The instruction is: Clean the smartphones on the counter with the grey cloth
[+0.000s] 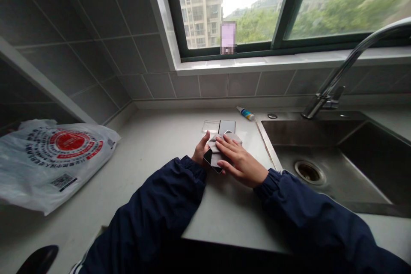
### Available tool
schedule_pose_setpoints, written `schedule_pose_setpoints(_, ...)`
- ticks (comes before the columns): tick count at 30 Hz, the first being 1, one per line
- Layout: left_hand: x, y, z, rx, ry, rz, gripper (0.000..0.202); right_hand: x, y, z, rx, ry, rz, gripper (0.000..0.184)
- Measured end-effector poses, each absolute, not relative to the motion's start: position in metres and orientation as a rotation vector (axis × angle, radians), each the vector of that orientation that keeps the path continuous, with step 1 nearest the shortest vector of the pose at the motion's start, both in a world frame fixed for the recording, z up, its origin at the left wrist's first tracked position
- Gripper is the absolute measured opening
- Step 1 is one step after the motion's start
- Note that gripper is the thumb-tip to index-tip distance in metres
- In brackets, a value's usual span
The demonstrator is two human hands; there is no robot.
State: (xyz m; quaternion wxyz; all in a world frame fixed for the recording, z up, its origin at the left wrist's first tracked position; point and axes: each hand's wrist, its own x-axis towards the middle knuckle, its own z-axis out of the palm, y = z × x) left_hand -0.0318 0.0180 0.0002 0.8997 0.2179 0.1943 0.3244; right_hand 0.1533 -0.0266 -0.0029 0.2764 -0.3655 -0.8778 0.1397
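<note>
A dark phone (212, 160) lies on the pale counter (154, 154), held at its left edge by my left hand (201, 149), whose fingers curl round it. My right hand (239, 159) lies flat on a grey cloth (221, 143) that covers the phone's face, fingers stretched out and pressing the cloth down. Just beyond the cloth lie a dark flat rectangular piece (226, 126) and a clear phone case (210, 126).
A steel sink (324, 154) with a curved tap (346, 66) fills the right side. A small tube (245, 113) lies by the back wall. A white plastic bag with red print (54, 158) sits at the left. A window runs above the tiled wall.
</note>
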Motion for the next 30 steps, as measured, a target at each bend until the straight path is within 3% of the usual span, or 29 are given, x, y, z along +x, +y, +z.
schedule_pose_setpoints(4, -0.029, 0.02, -0.005, 0.376, 0.378, 0.762, 0.084, 0.152, -0.028, -0.001, -0.89, -2.383, 0.42, 0.066)
schedule_pose_setpoints(10, -0.036, 0.021, -0.006, 0.431, 0.367, 0.618, 0.082, 0.152, -0.026, -0.003, -0.983, -2.31, 0.4, 0.057)
schedule_pose_setpoints(30, -0.042, 0.02, -0.009, 0.563, 0.284, 0.542, 0.079, 0.159, -0.013, -0.019, -1.341, -2.068, 0.202, 0.07)
